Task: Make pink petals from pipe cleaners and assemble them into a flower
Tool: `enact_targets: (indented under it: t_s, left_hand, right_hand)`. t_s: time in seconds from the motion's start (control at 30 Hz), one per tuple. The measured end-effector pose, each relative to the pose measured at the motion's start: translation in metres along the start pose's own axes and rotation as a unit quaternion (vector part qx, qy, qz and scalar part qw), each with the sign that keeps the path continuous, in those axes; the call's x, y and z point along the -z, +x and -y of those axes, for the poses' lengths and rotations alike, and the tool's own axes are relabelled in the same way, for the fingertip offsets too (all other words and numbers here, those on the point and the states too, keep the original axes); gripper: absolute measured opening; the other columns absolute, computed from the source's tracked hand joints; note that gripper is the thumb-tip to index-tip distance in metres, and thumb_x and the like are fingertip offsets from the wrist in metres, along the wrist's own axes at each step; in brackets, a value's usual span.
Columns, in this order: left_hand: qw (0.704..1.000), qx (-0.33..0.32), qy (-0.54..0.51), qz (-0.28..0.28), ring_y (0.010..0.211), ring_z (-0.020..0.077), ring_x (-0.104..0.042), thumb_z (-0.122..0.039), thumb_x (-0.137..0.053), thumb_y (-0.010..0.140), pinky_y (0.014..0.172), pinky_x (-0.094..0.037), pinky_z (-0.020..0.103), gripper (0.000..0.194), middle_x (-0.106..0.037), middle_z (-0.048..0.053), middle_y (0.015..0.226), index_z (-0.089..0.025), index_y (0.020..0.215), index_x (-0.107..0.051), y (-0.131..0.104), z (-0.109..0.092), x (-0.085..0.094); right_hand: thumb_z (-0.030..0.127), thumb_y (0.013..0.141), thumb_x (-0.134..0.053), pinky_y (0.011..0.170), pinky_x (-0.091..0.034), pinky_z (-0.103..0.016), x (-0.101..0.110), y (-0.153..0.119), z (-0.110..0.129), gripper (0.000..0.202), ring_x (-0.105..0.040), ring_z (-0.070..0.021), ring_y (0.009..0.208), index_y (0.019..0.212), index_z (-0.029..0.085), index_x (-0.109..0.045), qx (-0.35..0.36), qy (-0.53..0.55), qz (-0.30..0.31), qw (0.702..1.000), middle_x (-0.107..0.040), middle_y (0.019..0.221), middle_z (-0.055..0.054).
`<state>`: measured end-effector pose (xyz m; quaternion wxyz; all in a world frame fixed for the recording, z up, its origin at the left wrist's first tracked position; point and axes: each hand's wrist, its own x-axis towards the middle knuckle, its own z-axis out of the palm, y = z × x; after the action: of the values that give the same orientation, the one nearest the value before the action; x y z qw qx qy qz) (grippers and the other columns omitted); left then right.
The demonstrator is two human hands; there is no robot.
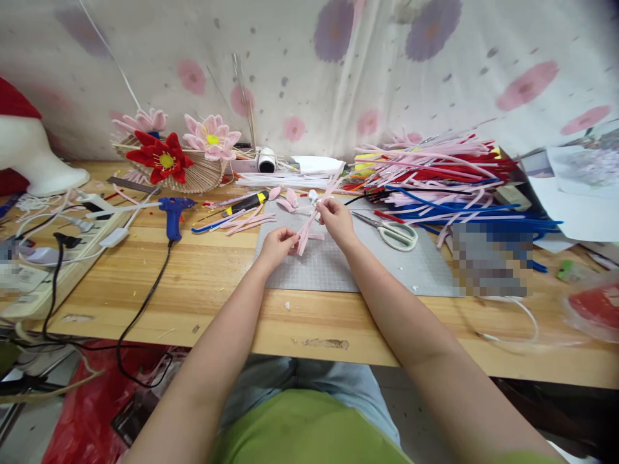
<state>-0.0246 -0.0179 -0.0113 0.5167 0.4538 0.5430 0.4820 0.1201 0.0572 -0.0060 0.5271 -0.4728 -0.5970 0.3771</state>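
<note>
Both hands grip one bundle of pink pipe cleaners (pixel 305 233) above the grey cutting mat (pixel 319 277). My left hand (pixel 279 247) pinches it near the lower end, fingers closed. Higher up, my right hand (pixel 337 221) is closed round the same bundle, whose tips fan out beyond the fingers. Just past the hands lie several pink petal shapes (pixel 289 198) made of pipe cleaner. Scissors with pale handles (pixel 397 236) rest on the mat to the right of my right hand. Loose pink pipe cleaner pieces (pixel 246 223) lie left of the mat.
A blue glue gun (pixel 174 216) stands on the left, its black cord hanging over the table edge. Behind it are a red flower (pixel 162 158) and pink ones. A large pile of pipe cleaners (pixel 435 164) fills the back right. A power strip (pixel 68 264) lies far left.
</note>
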Motion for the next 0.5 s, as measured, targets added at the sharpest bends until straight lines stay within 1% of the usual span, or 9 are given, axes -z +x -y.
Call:
enact_targets:
  t_s: [0.07,0.1,0.2,0.23,0.33,0.37,0.4,0.5]
  left_hand:
    - [1.000,-0.002,-0.015,0.020,0.052,0.0091,-0.052,-0.031,-0.067,0.060,0.052,-0.047,0.024,0.022,-0.054,-0.002,0.057,-0.015,0.062,-0.052,-0.001,-0.003,0.000]
    - [0.999,0.001,-0.025,0.033,0.053,0.0091,-0.052,-0.033,-0.067,0.061,0.052,-0.046,0.024,0.024,-0.055,-0.002,0.059,-0.015,0.063,-0.052,-0.002,-0.004,0.000]
    - [0.997,0.014,-0.046,0.055,0.054,0.0081,-0.051,-0.039,-0.067,0.061,0.050,-0.044,0.021,0.029,-0.056,-0.002,0.063,-0.015,0.069,-0.053,-0.004,-0.007,0.001]
    - [0.997,0.016,-0.046,0.060,0.053,0.0076,-0.050,-0.039,-0.068,0.060,0.050,-0.043,0.021,0.031,-0.055,-0.002,0.063,-0.015,0.071,-0.053,-0.004,-0.007,0.001]
    - [0.997,0.001,-0.045,0.065,0.053,0.0075,-0.049,-0.038,-0.071,0.058,0.051,-0.043,0.022,0.032,-0.055,-0.003,0.065,-0.016,0.072,-0.054,-0.003,-0.006,0.002]
    - [0.998,-0.010,-0.047,0.052,0.055,0.0079,-0.049,-0.038,-0.070,0.059,0.052,-0.042,0.022,0.031,-0.056,-0.002,0.066,-0.016,0.073,-0.054,-0.002,-0.005,0.003]
    - [0.998,-0.022,-0.049,0.027,0.056,0.0082,-0.050,-0.038,-0.069,0.060,0.053,-0.042,0.022,0.030,-0.057,-0.002,0.067,-0.016,0.075,-0.055,0.000,-0.004,0.004]
    - [0.994,-0.039,-0.074,-0.065,0.056,0.0077,-0.050,-0.036,-0.068,0.061,0.053,-0.039,0.020,0.028,-0.056,-0.002,0.066,-0.016,0.075,-0.056,0.003,-0.004,0.006]
  right_hand:
    - [0.038,0.073,-0.056,0.047,-0.041,-0.021,-0.003,-0.002,0.002,0.025,-0.047,-0.0079,0.045,0.059,0.019,-0.048,-0.008,0.023,0.012,1.000,-0.048,0.049,0.006]
    - [0.038,0.073,-0.056,0.047,-0.042,-0.021,-0.005,-0.004,0.004,0.025,-0.048,-0.0080,0.046,0.060,0.019,-0.048,-0.013,0.037,0.033,0.999,-0.049,0.050,0.005]
    - [0.040,0.070,-0.060,0.047,-0.042,-0.021,-0.013,-0.012,0.012,0.027,-0.048,-0.0079,0.046,0.059,0.018,-0.048,-0.017,0.070,0.138,0.988,-0.049,0.050,0.006]
    - [0.039,0.069,-0.060,0.046,-0.041,-0.021,-0.016,-0.015,0.015,0.027,-0.047,-0.0075,0.046,0.058,0.018,-0.048,-0.010,0.068,0.163,0.984,-0.048,0.049,0.006]
    - [0.037,0.071,-0.059,0.046,-0.039,-0.020,-0.021,-0.021,0.019,0.023,-0.045,-0.0068,0.047,0.063,0.018,-0.049,0.010,0.067,0.190,0.980,-0.048,0.051,0.006]
    - [0.036,0.071,-0.059,0.046,-0.039,-0.020,-0.021,-0.022,0.019,0.020,-0.046,-0.0070,0.047,0.069,0.019,-0.049,0.008,0.075,0.196,0.978,-0.049,0.053,0.007]
    - [0.035,0.070,-0.060,0.047,-0.040,-0.020,-0.021,-0.023,0.019,0.019,-0.048,-0.0073,0.048,0.075,0.019,-0.049,0.003,0.083,0.205,0.975,-0.049,0.055,0.007]
    - [0.030,0.065,-0.066,0.049,-0.041,-0.020,-0.019,-0.024,0.017,0.034,-0.051,-0.0083,0.051,0.090,0.021,-0.045,-0.012,0.088,0.251,0.964,-0.052,0.059,0.008]
